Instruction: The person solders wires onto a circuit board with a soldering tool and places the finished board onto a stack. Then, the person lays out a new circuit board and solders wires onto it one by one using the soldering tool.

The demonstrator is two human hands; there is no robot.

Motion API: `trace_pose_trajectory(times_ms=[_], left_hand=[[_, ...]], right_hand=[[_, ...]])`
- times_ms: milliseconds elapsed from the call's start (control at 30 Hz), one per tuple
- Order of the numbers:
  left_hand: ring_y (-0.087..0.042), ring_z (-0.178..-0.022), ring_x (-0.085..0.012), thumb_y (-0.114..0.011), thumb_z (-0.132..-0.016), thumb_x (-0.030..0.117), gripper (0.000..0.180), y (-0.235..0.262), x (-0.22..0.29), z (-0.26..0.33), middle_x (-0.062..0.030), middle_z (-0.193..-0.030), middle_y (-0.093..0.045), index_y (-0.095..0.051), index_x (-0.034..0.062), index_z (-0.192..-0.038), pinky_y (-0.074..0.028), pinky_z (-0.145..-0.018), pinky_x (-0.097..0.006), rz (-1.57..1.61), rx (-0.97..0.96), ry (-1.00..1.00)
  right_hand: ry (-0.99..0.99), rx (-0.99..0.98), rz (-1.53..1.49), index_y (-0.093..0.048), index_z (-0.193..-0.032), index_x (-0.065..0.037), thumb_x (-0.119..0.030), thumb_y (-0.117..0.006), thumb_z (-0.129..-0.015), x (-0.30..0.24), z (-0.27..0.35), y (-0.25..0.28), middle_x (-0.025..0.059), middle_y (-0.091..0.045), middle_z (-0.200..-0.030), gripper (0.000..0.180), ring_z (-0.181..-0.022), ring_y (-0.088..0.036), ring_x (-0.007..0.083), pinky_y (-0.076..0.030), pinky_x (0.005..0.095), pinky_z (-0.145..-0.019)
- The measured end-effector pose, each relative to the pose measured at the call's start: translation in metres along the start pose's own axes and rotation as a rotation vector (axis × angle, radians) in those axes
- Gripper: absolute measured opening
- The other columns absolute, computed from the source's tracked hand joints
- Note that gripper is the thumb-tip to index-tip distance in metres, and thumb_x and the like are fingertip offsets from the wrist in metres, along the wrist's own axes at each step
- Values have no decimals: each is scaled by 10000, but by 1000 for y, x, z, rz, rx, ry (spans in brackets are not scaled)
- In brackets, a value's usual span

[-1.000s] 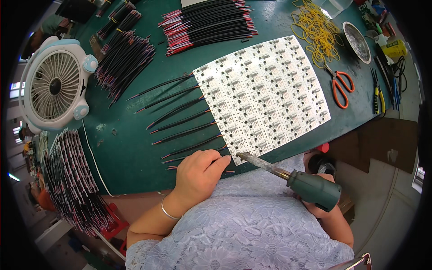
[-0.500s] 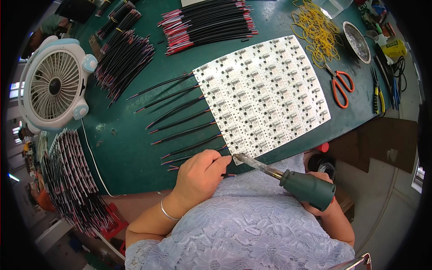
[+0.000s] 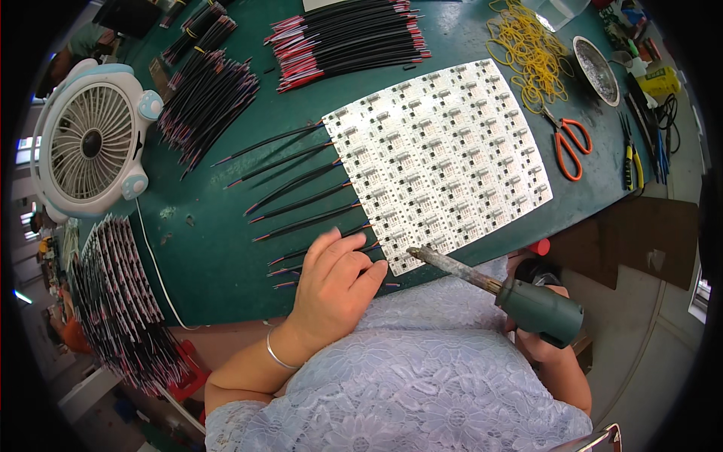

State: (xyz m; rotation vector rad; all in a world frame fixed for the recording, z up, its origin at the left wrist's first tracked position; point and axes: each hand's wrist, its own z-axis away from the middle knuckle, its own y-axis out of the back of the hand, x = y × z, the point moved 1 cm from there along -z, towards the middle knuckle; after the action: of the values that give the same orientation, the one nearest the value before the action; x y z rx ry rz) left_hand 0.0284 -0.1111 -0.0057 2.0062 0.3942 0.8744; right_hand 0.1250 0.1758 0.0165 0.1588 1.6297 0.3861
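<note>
L fingers (image 3: 348, 267) part open, nil visibly held; R hand (image 3: 539, 348) wraps iron (image 3: 541, 309).
Wires (image 3: 298, 252) under L fingers, PCB (image 3: 444, 154) just beside.

Green table (image 3: 203, 256) reaching well beyond the left hand (image 3: 331, 290); pale floor (image 3: 640, 377) off to the right hand's (image 3: 544, 343) right.
Brown sheet (image 3: 674, 233) on floor, ahead and right of right hand. Red seat (image 3: 194, 369), mostly covered, left of left forearm. Far left of left hand: bright window (image 3: 28, 151), slanted white light (image 3: 22, 297).
</note>
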Motion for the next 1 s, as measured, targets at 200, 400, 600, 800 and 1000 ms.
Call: trace_pose_trajectory(times_ms=[200, 400, 600, 800, 1000], left_hand=[[-648, -1018, -296, -716, -707, 12, 166, -3, -3, 9, -39, -737, -549, -709, 110, -841, -364, -1012, -627, 106, -88, 111], [-649, -1025, -304, -718, -707, 8, 174, -1, -2, 8, -34, -726, -539, -710, 104, -852, -357, -1014, -633, 117, -103, 118], [-646, -1028, -303, -710, -716, 13, 164, 0, -1, 7, -40, -724, -531, -709, 94, -859, -354, -1012, -636, 101, -112, 109], [-619, -1049, -306, -645, -798, 64, 131, -1, -2, 8, -65, -752, -451, -673, 51, -925, -324, -1010, -655, 100, -142, 71], [-634, -1033, -308, -679, -732, 11, 164, 1, 1, 5, -53, -726, -501, -695, 63, -887, -353, -1007, -637, 70, -142, 82]], right_hand=[[118, -127, 125, -659, -849, -10, -84, -618, -744, -2, -7, -3, 104, -664, -785, 134, -638, -645, 251, -513, 346, -605], [124, -184, 177, -665, -856, -24, -90, -627, -736, 1, -7, -4, 102, -667, -796, 142, -662, -646, 274, -517, 349, -617], [81, -217, 272, -686, -858, -33, -70, -623, -681, -2, -5, -1, 103, -682, -838, 191, -676, -643, 275, -514, 357, -643], [196, -196, 396, -678, -901, -21, -129, -717, -567, -3, -8, -1, 117, -641, -784, 353, -601, -617, 280, -496, 330, -537], [124, -259, 269, -678, -899, -21, -141, -713, -580, 6, -4, 2, 117, -653, -798, 342, -631, -635, 278, -503, 327, -549]])
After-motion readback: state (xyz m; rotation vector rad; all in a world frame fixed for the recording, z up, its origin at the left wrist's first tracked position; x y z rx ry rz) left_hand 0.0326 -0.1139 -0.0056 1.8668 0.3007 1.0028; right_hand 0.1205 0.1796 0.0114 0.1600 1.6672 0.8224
